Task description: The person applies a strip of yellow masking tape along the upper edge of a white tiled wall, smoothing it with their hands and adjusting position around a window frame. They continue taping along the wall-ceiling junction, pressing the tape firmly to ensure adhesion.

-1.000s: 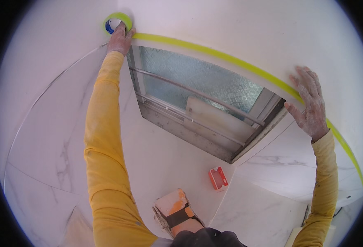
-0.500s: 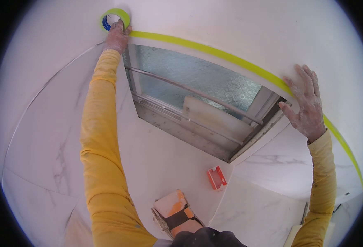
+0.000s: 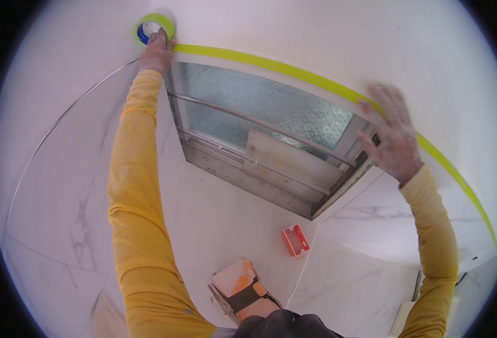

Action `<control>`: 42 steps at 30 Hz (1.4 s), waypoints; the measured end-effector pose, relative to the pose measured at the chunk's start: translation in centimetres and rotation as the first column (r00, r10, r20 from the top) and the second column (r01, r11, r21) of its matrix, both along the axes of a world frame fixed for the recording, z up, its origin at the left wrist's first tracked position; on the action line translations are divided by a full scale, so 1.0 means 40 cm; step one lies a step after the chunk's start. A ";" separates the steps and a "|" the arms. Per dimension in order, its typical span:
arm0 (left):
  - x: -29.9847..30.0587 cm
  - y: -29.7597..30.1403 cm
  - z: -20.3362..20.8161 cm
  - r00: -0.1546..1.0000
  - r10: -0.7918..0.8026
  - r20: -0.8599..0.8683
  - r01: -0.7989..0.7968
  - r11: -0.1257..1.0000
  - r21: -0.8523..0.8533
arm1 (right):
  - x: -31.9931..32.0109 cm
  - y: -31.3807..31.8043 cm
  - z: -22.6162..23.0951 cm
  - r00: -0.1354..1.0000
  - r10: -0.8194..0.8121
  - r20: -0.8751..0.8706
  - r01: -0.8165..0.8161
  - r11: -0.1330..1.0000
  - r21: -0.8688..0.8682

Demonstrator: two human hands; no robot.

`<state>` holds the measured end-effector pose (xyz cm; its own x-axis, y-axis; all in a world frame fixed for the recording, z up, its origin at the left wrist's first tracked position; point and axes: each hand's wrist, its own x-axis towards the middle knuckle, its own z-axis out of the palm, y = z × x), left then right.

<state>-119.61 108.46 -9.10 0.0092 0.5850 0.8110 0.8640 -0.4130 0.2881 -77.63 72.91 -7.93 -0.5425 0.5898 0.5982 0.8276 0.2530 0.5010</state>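
High at the left, my left hand grips a roll of yellow-green masking tape, its fingers hooked into the core. From the roll a strip of tape runs rightward along the white wall above the window, then curves down at the far right. My right hand, somewhat blurred, lies over the strip near the window's upper right corner. Its fingers are stretched out and spread, with nothing held in them. Dust whitens both hands.
Metal bars cross the window, and a pale board leans inside it. Below are a red and white box and a worn orange and black object on the white surface. Marble-patterned tiles cover the lower walls.
My right hand has slid leftward and slightly up along the tape strip. My left hand stays with the roll, and the view has shifted slightly.
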 end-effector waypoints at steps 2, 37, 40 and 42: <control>-0.006 0.000 0.001 1.000 -0.005 0.012 0.005 1.000 0.006 | -0.075 0.056 -0.013 0.994 0.089 -0.057 -0.093 0.993 -0.066; -0.036 0.019 -0.008 0.999 -0.005 -0.036 0.005 1.000 0.008 | -0.475 0.440 -0.025 0.928 0.272 -0.255 -0.304 0.948 -0.094; -0.017 0.002 -0.002 0.999 -0.006 -0.037 0.006 1.000 -0.012 | -0.546 0.509 0.001 0.961 0.187 -0.206 -0.234 0.943 -0.235; -0.020 -0.003 0.000 0.999 -0.041 -0.028 0.041 0.999 -0.005 | -0.566 0.523 0.005 0.984 0.122 -0.128 -0.150 0.959 -0.242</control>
